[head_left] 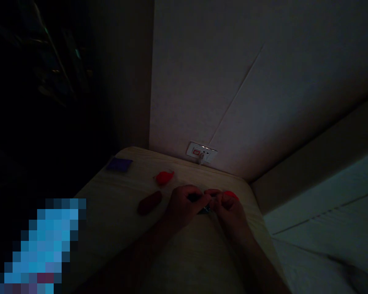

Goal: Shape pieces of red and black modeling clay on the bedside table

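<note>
The scene is very dark. My left hand (184, 204) and my right hand (228, 208) meet over a small light wooden table (122, 228), fingers curled together around a small dark object (204, 204) that I cannot make out. A red piece (231, 194) shows just behind my right hand's fingers. Left of my hands lie a bright red lump (164, 177) and a darker red oblong piece (149, 202).
A purple flat square (119, 164) lies at the table's far left corner. A wall socket plate (201, 152) sits on the wall behind the table. A bed with pale sheet (325, 228) is at the right. A blurred blue patch (43, 249) covers the lower left.
</note>
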